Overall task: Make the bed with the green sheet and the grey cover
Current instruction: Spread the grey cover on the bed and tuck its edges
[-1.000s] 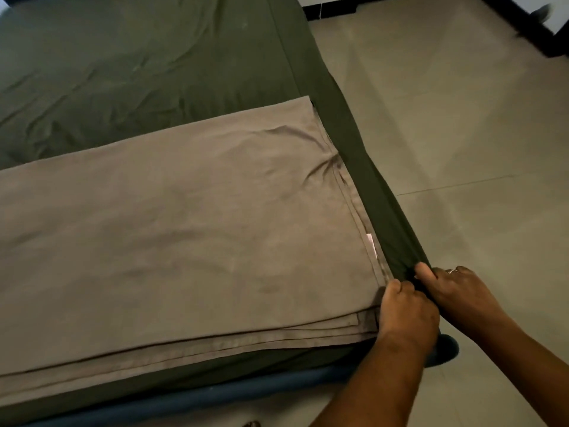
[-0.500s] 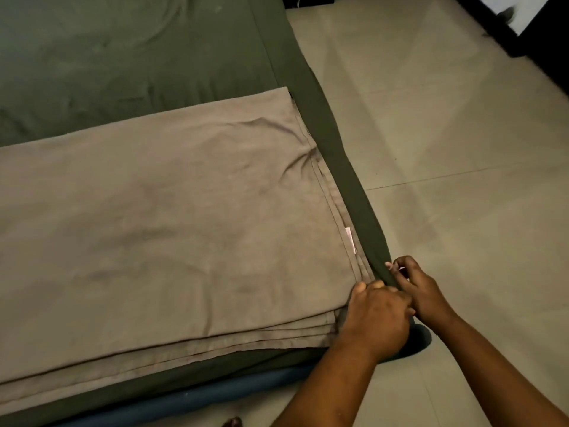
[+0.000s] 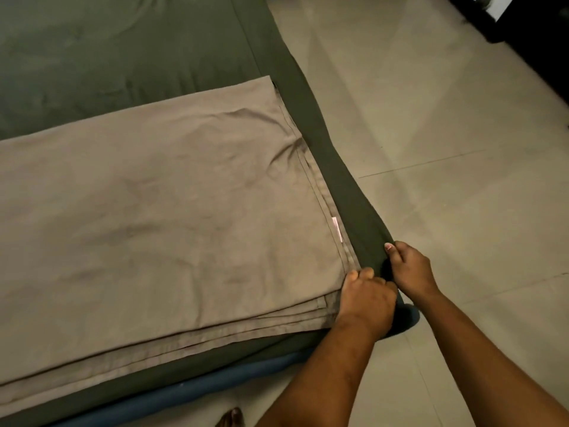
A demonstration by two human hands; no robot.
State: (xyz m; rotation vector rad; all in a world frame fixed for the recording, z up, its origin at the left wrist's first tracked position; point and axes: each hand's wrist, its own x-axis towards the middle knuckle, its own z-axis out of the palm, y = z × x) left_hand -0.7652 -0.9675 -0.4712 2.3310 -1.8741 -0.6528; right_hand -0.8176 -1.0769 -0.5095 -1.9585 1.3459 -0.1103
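The green sheet (image 3: 123, 57) is spread over the bed and hangs down its right side. The grey cover (image 3: 160, 217) lies folded in several layers across the near part of the bed, with a small white label on its right hem. At the bed's near right corner, my left hand (image 3: 366, 298) is fisted at the corner where the grey cover meets the green sheet; which cloth it holds is hidden. My right hand (image 3: 409, 266) pinches the green sheet's edge just right of it.
A blue mattress edge (image 3: 197, 392) shows under the sheet along the near side. Pale tiled floor (image 3: 446, 149) runs to the right of the bed. Dark furniture (image 3: 529, 35) stands at the top right. A foot (image 3: 232, 418) shows at the bottom.
My right hand has turned from resting flat on the corner to pinching the green sheet's edge. Both hands stay at the same corner while the view shifts slightly.
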